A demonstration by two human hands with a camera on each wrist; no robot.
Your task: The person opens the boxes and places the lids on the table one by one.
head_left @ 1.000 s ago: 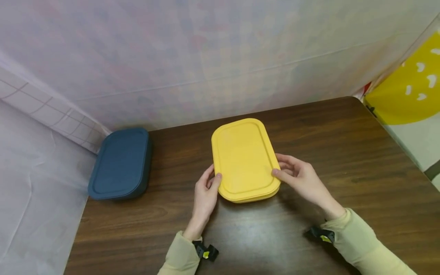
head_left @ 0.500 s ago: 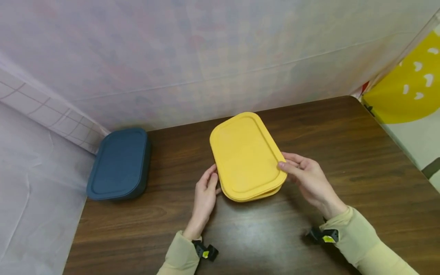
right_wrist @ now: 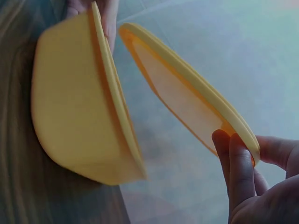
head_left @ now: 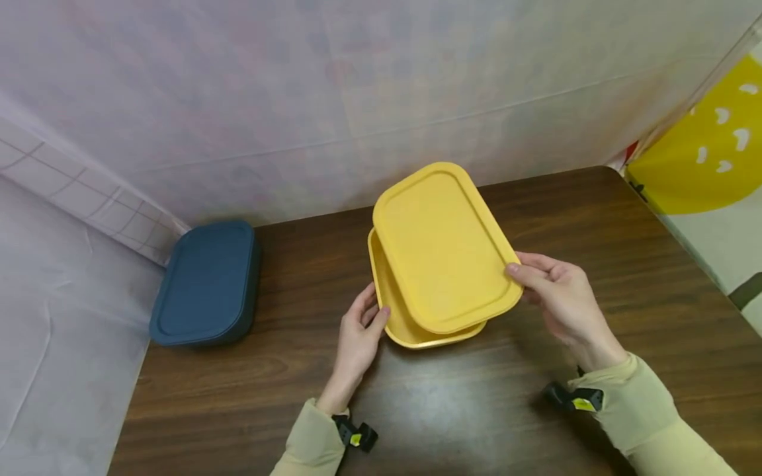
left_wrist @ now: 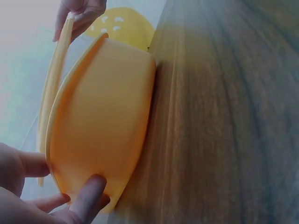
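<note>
In the head view a yellow lid (head_left: 449, 248) is raised and tilted over a yellow storage box (head_left: 395, 311), partly covering its opening. My right hand (head_left: 565, 294) pinches the lid at its right edge, thumb on top and fingers underneath, as the right wrist view shows the lid (right_wrist: 187, 88) apart from the box (right_wrist: 74, 102). At the box's left side, my left hand (head_left: 357, 330) grips the wall, with the thumb at the rim. Seen from the left wrist, the fingers lie against the outside of the box (left_wrist: 103, 107). Most of the box's inside is hidden by the lid.
A dark blue lidded box (head_left: 205, 284) stands on the left of the brown wooden table (head_left: 268, 396). A pale cloth (head_left: 333, 99) hangs behind the table's back edge. On the far right is a yellow panel with white marks (head_left: 708, 145).
My right hand has lifted the lid off the box and carried it up and to the right. My left hand stays at the box's left side. The blue box has not moved.
</note>
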